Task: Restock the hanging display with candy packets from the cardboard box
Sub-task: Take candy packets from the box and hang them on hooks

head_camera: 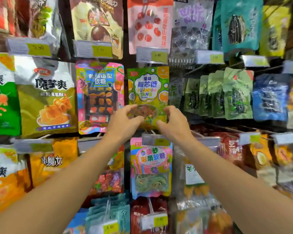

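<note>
Hands at frame centre: my left hand (125, 120) and right hand (172, 121) curl round the lower corners of the green candy packet (148, 88), steadying it so it hangs straight under its price tag (152, 55).

Single head-worn wide-angle view, aimed forward, close to the packed hanging snack display (210, 129) (arms' reach).
</note>
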Demonstrator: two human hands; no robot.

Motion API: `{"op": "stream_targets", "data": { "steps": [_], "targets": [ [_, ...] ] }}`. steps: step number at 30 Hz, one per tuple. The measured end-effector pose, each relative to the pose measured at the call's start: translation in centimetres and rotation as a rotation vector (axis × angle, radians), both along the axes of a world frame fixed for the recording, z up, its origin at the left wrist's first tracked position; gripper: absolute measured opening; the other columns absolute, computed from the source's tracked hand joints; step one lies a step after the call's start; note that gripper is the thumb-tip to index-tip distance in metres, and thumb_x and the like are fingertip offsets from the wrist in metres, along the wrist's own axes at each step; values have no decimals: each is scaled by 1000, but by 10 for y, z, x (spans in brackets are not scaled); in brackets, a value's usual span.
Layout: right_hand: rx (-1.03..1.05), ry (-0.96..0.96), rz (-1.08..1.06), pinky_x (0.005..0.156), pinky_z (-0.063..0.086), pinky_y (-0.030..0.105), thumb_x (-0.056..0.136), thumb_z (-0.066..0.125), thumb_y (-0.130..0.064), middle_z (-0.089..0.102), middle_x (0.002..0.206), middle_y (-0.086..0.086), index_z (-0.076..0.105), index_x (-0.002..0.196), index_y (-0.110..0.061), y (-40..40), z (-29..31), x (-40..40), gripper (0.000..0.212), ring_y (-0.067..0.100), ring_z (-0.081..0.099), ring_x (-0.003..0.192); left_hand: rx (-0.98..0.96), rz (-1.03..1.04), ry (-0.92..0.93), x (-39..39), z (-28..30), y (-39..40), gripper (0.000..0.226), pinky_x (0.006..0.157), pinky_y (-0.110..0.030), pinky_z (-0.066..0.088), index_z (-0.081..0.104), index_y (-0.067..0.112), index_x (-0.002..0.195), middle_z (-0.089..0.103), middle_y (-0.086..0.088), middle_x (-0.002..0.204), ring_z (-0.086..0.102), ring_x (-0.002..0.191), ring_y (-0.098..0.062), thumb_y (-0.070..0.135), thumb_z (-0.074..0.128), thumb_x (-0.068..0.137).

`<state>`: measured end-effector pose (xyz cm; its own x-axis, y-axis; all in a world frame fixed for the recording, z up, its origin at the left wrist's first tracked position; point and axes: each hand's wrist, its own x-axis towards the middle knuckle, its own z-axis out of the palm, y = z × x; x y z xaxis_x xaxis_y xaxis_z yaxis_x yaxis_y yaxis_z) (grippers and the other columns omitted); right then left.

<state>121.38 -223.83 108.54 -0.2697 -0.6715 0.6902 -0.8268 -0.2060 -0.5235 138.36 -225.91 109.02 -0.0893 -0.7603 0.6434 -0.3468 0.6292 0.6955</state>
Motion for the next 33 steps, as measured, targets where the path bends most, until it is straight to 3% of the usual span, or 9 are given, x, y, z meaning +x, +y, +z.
{"op": "stream_targets", "data": {
  "steps": [3,5,11,15,19,25,28,33],
  "targets": [
    [78,116,-1,93,45,40,85,64,-30,59,123,10,55,126,-13,37,-39,28,45,29,55,116,79,-52,-38,25,-37,19,52,100,-31,47,64,13,127,67,-4,123,63,109,-14,27,72,78],
    [137,155,14,98,44,40,87,64,-32,56,133,9,52,133,-14,55,-58,42,50,27,52,123,132,-61,-48,36,-59,25,46,103,-35,46,62,11,128,65,-7,126,61,113,-17,20,71,84],
    [353,256,68,94,47,44,84,65,-33,58,125,13,55,126,-10,122,-156,97,49,33,54,117,299,-7,-117,93,-157,100,40,98,-34,49,65,16,125,66,-2,124,62,112,-16,25,69,86],
    [475,299,143,98,43,38,83,64,-38,55,128,9,54,132,-14,167,-222,136,55,30,52,122,436,28,-200,133,-220,160,44,96,-39,50,62,18,129,64,-1,129,62,113,-17,29,69,86],
    [641,340,254,103,43,42,89,61,-38,47,139,10,46,140,-11,219,-286,177,60,31,45,129,561,82,-309,178,-284,219,45,100,-32,46,59,15,132,63,-3,130,60,118,-19,29,66,89],
    [831,310,405,96,46,42,83,62,-35,54,125,13,54,125,-9,306,-378,250,50,35,52,118,791,151,-527,259,-385,324,53,88,-30,45,63,20,128,69,-6,120,63,111,-25,42,61,79],
    [921,359,463,101,39,37,85,63,-37,51,131,11,50,131,-9,344,-411,282,55,32,47,125,867,191,-644,292,-420,366,58,100,-30,40,50,19,141,56,-5,140,53,127,-24,38,62,88],
    [1059,440,595,103,39,36,87,60,-37,46,139,5,45,141,-14,381,-457,335,61,29,43,130,983,244,-634,351,-468,417,62,101,-31,38,49,19,142,58,-5,138,52,127,-26,41,63,85]
  ]
}}
